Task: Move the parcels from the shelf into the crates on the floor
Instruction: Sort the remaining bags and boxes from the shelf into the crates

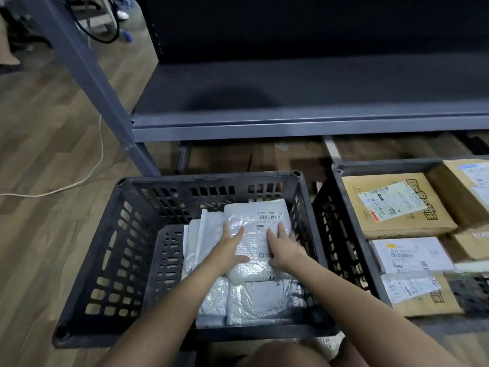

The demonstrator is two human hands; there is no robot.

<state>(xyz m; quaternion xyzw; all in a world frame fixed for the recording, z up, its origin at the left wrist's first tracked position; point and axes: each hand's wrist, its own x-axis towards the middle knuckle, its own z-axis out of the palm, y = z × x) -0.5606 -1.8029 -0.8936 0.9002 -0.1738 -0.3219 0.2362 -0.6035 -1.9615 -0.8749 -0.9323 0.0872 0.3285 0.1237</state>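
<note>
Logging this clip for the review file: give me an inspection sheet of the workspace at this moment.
Surface: wood floor; dark shelf board above the crates.
Job's things: grey mail bags stacked in the left crate, with the top bag label up; cardboard boxes fill the right crate.
Clutter: brown cardboard under the shelf.
Grippers: left hand and right hand lie flat on the top bag, fingers straight.
Cables: pale cord runs across the floor at left.
Surroundings: grey shelf post; the far background is too blurred to tell.
</note>
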